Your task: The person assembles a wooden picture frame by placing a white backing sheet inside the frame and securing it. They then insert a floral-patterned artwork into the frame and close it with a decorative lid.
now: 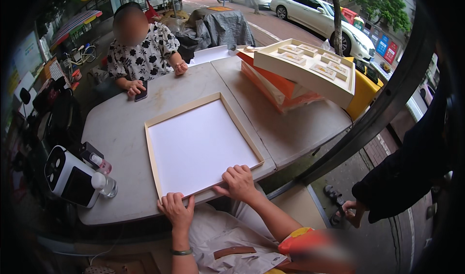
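Note:
A shallow square cardboard box (154, 150) with cream walls and a flat white inside lies open side up on the grey table. Along its near wall, my left hand (177, 211) grips the rim close to the left corner, fingers curled over the edge. Farther right on that same wall, my right hand (239, 183) has its fingers over the rim and its thumb pointing toward the left hand. The fingertips of both hands are partly hidden by the rim. A matching cream box (310, 75) with several small pale packets inside rests tilted on a stack at the far right.
Orange and white flat packages (271, 82) are stacked under the tilted box. At the left edge stand a white device with a dark screen (72, 177), a clear bottle (105, 184) and a pink bottle (101, 164). Across the table (116, 128) sits a person, one hand on a phone (141, 91).

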Available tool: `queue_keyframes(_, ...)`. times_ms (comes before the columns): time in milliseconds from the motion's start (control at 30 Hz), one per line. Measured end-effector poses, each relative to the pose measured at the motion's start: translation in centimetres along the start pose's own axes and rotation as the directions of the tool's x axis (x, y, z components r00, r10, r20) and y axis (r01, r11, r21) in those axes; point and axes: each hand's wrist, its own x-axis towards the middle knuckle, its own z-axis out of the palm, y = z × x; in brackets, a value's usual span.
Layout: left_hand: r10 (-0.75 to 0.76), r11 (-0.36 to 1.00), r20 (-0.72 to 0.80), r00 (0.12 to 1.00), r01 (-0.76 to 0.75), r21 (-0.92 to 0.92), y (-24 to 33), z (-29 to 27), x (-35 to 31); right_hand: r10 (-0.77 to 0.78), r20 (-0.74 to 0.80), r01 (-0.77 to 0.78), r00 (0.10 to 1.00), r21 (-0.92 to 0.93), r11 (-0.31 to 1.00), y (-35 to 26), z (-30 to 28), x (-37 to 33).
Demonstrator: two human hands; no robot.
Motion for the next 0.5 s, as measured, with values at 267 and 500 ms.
queue_keyframes(267,-0.014,1.0,-0.002,1.0,0.014,0.013,-0.32,0.45,-0.15,0.001,0.002,-0.001,1.0,0.005,1.0,0.08,0.15,-0.11)
queue_keyframes(500,0.0,1.0,-0.018,1.0,0.001,0.004,-0.06,0.25,-0.08,0.001,-0.011,-0.001,1.0,-0.002,1.0,0.16,0.23,-0.13)
